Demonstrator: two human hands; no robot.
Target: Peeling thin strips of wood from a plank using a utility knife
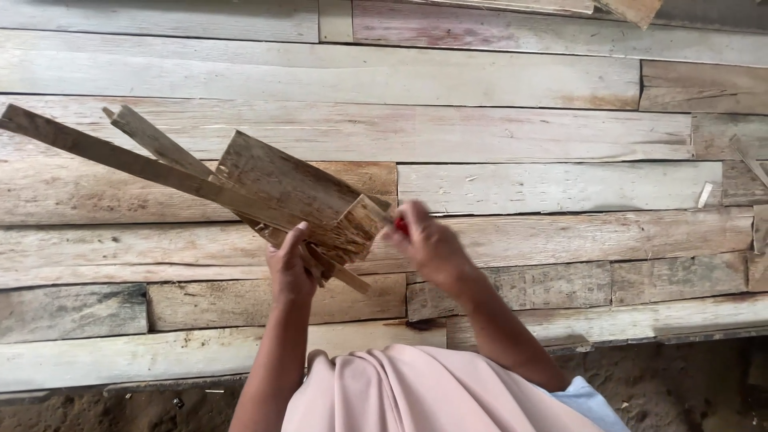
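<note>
Here both forearms rise from the lower edge of the view, bare and bent at the wrist. The left hand (292,268) reaches up with fingers curled around the lower end of a bundle of wood strips (264,192), thumb pressed on its face. The bundle fans out to the upper left: long, thin, grey-brown slats, rough and splintered at the gripped end. The right hand (428,240) sits just beside that frayed end, fingers pinched together on a small red object (401,226), mostly hidden. Beneath lies a floor of weathered planks (520,80), pale, grainy and uneven.
</note>
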